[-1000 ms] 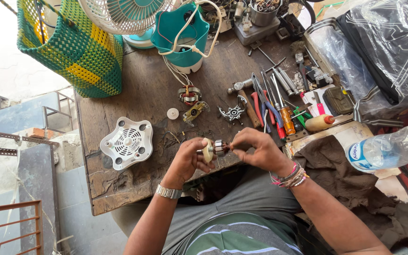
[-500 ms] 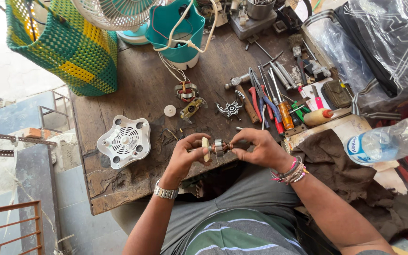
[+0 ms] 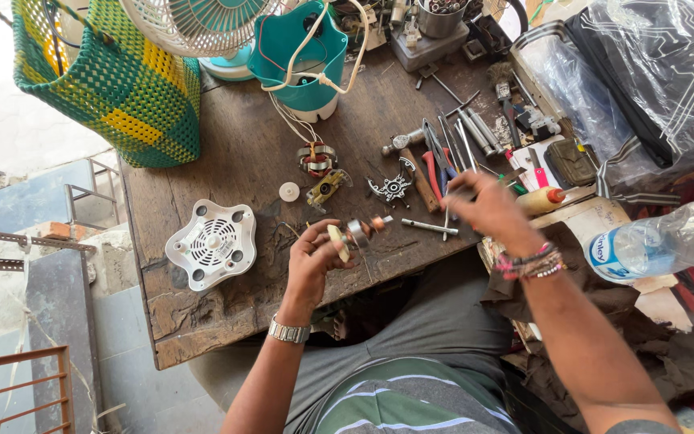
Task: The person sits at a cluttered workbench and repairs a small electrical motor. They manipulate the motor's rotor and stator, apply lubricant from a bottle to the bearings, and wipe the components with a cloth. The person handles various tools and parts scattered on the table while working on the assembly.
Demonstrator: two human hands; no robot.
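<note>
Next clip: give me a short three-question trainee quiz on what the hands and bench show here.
1. True or false: the left hand holds the small motor rotor.
2. The right hand is over which things? A) white vent cover B) pile of hand tools C) woven basket
3. What does the left wrist carry?

Key:
1. True.
2. B: the pile of hand tools; the white vent cover and the woven basket lie off to the left.
3. A metal watch.

worn rough wooden table [image 3: 226, 169], shiny metal rotor [image 3: 357, 233], matt plastic cover [image 3: 210, 243]
</note>
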